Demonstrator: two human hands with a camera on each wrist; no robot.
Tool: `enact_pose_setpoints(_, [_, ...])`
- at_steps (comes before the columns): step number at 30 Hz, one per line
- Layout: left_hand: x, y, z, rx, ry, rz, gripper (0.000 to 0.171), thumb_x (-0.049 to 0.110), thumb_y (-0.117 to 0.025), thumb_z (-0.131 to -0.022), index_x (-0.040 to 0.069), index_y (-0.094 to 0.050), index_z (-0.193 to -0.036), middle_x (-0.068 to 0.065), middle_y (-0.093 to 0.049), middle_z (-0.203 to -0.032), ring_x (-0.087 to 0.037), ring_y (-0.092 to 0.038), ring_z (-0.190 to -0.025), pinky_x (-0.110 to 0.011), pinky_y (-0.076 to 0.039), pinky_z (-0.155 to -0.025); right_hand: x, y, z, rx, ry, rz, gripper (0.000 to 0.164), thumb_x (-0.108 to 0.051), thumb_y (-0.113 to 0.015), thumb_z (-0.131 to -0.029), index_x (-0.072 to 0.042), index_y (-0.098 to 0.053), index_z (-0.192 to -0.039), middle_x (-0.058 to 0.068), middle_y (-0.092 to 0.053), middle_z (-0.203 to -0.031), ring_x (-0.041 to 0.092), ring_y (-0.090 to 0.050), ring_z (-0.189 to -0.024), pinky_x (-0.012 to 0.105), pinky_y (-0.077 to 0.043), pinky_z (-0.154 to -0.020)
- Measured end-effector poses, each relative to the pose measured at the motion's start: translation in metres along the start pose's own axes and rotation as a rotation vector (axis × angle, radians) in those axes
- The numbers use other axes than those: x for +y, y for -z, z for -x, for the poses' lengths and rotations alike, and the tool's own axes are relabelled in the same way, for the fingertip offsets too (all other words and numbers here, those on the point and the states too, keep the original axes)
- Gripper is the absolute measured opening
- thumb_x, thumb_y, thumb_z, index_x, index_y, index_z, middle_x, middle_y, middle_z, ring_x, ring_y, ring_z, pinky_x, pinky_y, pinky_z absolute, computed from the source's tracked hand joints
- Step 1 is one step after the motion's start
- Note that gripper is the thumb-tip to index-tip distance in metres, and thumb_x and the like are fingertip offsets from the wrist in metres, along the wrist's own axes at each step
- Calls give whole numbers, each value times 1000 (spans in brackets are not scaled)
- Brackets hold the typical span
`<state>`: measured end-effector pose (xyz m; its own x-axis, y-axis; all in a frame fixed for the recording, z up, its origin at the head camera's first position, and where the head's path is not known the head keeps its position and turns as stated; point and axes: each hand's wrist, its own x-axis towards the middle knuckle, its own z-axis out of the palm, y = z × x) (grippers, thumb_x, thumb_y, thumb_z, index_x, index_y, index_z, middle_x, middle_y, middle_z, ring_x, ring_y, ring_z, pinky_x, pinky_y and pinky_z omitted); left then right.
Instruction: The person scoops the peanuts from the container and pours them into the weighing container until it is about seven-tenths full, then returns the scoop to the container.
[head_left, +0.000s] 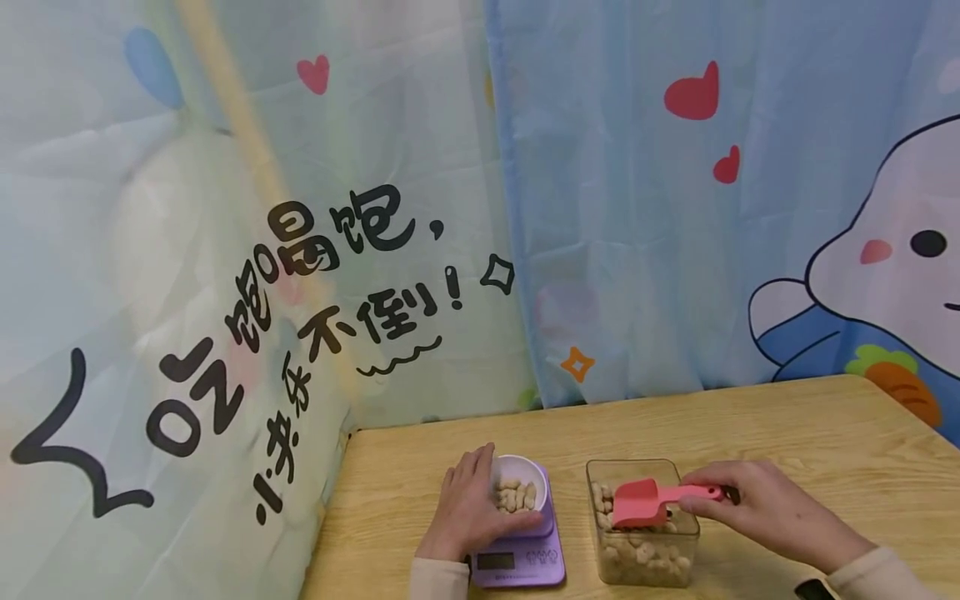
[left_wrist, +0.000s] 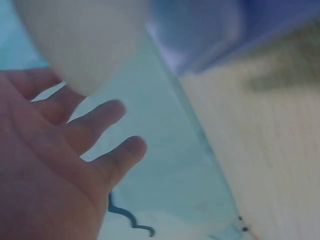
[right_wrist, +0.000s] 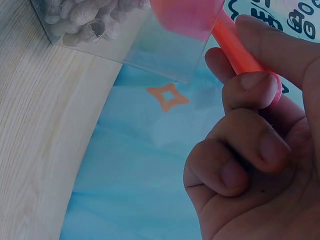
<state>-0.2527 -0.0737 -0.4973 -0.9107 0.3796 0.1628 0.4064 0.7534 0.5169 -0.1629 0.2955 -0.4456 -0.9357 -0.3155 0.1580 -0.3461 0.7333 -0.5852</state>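
Note:
A small white bowl (head_left: pixel 520 467) holding peanuts (head_left: pixel 516 495) stands on a purple kitchen scale (head_left: pixel 519 565). My left hand (head_left: pixel 468 504) is at the bowl's left side, its thumb across the front and its fingers fairly straight and spread. In the left wrist view the bowl (left_wrist: pixel 85 40) overlaps some fingertips; firm contact is unclear. To the right is a clear square container (head_left: pixel 643 537) with more peanuts. My right hand (head_left: pixel 772 508) pinches the handle of a pink scoop (head_left: pixel 637 502). The scoop's head is at the container's mouth, partly behind the clear wall in the right wrist view.
The wooden table (head_left: pixel 420 454) meets printed curtains at its back and left. The blue curtain (head_left: pixel 622 208) behind carries hearts and a white cartoon figure (head_left: pixel 892 217). A dark object (head_left: pixel 813 590) shows beside the right sleeve.

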Motion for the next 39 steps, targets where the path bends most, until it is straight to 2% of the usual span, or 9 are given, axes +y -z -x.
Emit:
enact_pose_setpoints(3, [18,2,-2,-13,-47,-17,126,80,-74,-68,10,-27,-161,-11,-37,-159,-32,-30,-148,-55,-19,-121,0,-1,0,-4,-10,2,28,-38,-71,-95,-14,-77,-110,-16,-61,-77,0,-46,-62,24,-41,-53])
enact_pose_setpoints(7, [50,-3,-8,-59,-143,-61,120,80,-71,-72,15,-25,-162,-7,-34,-162,-29,-25,-151,-51,-20,-122,0,-2,1,-6,-19,-2,28,-38,-72,-94,-16,-77,-109,-16,-60,-76,1,-46,-61,24,-40,-52])
enact_pose_setpoints(11, [77,-18,-12,-149,-222,-82,116,80,-71,-73,22,-24,-162,0,-31,-163,-25,-24,-152,-48,-23,-122,-1,-3,1,-1,-12,-9,24,-36,-73,-94,-17,-77,-107,-15,-60,-76,1,-45,-60,24,-39,-51])
enact_pose_setpoints(14, [87,-30,-13,-191,-257,-118,114,82,-69,-73,25,-26,-161,4,-34,-160,-23,-27,-151,-48,-27,-120,-2,-3,1,-1,7,-10,21,-35,-73,-94,-18,-77,-106,-16,-58,-73,0,-44,-59,24,-39,-50])
enact_pose_setpoints(20, [89,-37,-16,-155,-305,-220,108,84,-64,-75,22,-34,-159,6,-47,-146,-13,-45,-137,-43,-35,-116,-8,11,-6,-33,94,49,17,-35,-69,-96,-21,-77,-103,-18,-56,-74,-2,-44,-60,23,-39,-50])
enact_pose_setpoints(28, [90,-33,-20,-142,-309,-233,106,82,-66,-75,22,-37,-157,6,-50,-142,-11,-50,-130,-40,-38,-113,-33,36,-36,-157,267,164,14,-32,-74,-92,-25,-70,-81,-20,-48,-68,-4,-37,-56,20,-34,-49])
enact_pose_setpoints(32, [91,-34,-19,-143,-310,-227,104,81,-68,-74,23,-38,-156,6,-50,-141,-10,-51,-128,-39,-39,-112,-41,34,-45,-215,254,232,15,-30,-78,-89,-24,-70,-78,-19,-51,-69,-3,-41,-58,21,-38,-51])
enact_pose_setpoints(35, [91,-35,-19,-149,-317,-213,103,80,-68,-75,24,-38,-156,7,-50,-142,-10,-51,-128,-37,-40,-110,-42,31,-47,-240,244,219,10,-27,-79,-88,-21,-75,-81,-18,-57,-72,-2,-46,-59,21,-43,-51])
enact_pose_setpoints(39, [91,-36,-19,-158,-320,-196,103,80,-68,-75,24,-37,-156,7,-49,-144,-10,-51,-129,-36,-41,-110,-36,31,-48,-242,260,176,10,-27,-78,-90,-22,-75,-82,-19,-55,-70,-3,-43,-57,20,-40,-50])
